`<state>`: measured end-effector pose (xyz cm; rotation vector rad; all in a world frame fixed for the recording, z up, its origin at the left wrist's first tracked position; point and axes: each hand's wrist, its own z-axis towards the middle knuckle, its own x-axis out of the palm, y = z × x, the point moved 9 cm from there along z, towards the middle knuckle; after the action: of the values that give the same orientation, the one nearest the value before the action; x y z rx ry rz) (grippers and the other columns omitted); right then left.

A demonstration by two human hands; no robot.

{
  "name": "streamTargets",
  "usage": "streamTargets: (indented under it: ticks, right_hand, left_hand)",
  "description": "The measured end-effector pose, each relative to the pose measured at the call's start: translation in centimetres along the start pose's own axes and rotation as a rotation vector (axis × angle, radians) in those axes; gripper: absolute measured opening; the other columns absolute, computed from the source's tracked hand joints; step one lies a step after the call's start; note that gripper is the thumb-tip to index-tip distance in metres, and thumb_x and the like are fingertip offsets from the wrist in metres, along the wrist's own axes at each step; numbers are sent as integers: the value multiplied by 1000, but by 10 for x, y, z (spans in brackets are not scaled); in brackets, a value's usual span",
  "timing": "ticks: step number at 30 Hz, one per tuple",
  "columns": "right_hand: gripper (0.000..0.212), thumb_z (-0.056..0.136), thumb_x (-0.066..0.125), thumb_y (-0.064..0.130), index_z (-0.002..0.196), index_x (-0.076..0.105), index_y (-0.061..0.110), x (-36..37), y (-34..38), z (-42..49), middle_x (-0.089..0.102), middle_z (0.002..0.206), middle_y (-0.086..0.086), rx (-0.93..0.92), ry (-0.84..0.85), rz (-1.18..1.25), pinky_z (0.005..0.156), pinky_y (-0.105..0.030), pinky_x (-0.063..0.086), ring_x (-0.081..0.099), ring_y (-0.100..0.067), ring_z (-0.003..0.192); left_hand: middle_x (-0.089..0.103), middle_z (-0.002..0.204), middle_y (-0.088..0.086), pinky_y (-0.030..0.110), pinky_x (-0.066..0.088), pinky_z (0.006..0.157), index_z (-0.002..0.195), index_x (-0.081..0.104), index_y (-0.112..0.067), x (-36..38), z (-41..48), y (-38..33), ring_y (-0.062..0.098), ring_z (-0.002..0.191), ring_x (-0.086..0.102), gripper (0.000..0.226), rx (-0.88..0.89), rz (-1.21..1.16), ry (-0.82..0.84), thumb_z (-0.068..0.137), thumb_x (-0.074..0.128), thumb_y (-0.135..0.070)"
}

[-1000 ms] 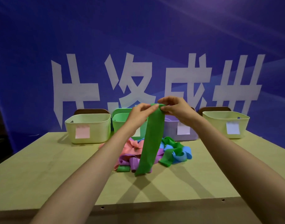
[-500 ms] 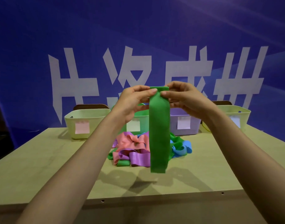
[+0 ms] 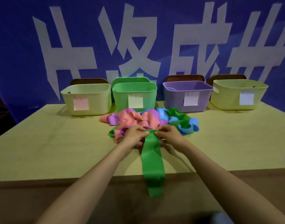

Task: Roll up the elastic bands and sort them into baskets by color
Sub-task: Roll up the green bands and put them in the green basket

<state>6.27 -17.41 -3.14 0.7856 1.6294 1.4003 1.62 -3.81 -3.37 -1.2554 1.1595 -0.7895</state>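
A long green elastic band [image 3: 152, 160] lies flat on the table and hangs over its front edge. My left hand [image 3: 135, 135] and my right hand [image 3: 168, 135] each pinch a side of its far end, just in front of a tangled pile of pink, purple, green and blue bands [image 3: 148, 120]. Along the back stand a yellow basket with a pink note [image 3: 86, 97], a green basket [image 3: 135, 94], a purple basket [image 3: 187, 96] and a yellow basket with a pale blue note [image 3: 238, 94].
The wooden table [image 3: 49, 143] ends in a front edge near my forearms. A blue banner with large white characters [image 3: 138, 38] hangs behind the baskets. Brown chair backs [image 3: 184, 77] show behind them.
My hands have come down from chest height to the table with the green band's end. The band, which hung in the air, now lies on the table and over its front edge.
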Motion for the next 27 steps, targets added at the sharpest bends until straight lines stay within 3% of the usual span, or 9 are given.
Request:
streamTargets:
  ticks: [4,6,8,10,13,18,23,27]
  right_hand:
    - [13,88,59,-3,79,59,7,1,-11,1,57,76,-15,-82,-129,193,65,-35,46,55,-24,73]
    - [12,89,58,-1,82,60,9,-5,7,-3,59,75,-8,-180,-156,147,63,-30,48,57,-16,71]
    - [13,90,58,0,84,60,11,-9,25,-7,60,75,-3,-270,-144,104,61,-21,50,57,-6,67]
    - [13,90,58,0,85,61,12,-11,36,-10,61,77,-5,-298,-112,129,61,-19,49,57,-8,68]
    - [7,90,58,1,89,61,8,-11,45,-16,63,82,-9,-304,-72,169,64,-19,52,61,-10,72]
    - [5,89,61,5,92,64,6,-14,73,-44,67,85,-13,-375,-45,54,66,-24,55,65,-13,75]
    - [11,89,58,1,85,63,9,-9,103,-92,68,69,7,-441,30,127,56,-17,52,65,-3,66]
    - [8,80,64,11,86,62,7,-8,122,-122,66,70,5,-447,97,241,52,-17,50,64,-5,64]
  left_hand:
    - [63,82,4,24,48,60,81,55,-17,-1,5,8,18,78,61,13,74,-60,-111,88,63,-11]
    - [66,88,10,32,52,68,88,56,-11,3,2,0,23,82,65,6,139,-133,-94,90,62,-14]
    - [69,97,14,37,53,77,100,59,-6,5,-4,-10,26,88,67,16,194,-175,-67,89,63,-16]
    - [70,97,10,37,54,81,101,64,-10,6,-10,-20,23,91,68,14,233,-217,-35,88,64,-15]
    - [73,87,-2,30,56,75,92,69,-19,1,-18,-34,13,85,69,10,282,-235,-34,86,66,-12]
    - [69,80,2,27,56,70,79,69,-14,-11,-47,-63,13,80,66,13,363,-219,-65,74,74,-3]
    - [71,78,-3,23,53,55,84,68,-10,-8,-94,-85,9,76,68,12,353,-300,41,74,72,-6]
    - [73,89,2,22,50,50,94,70,-15,-4,-124,-100,15,79,69,23,349,-393,143,73,67,-22]
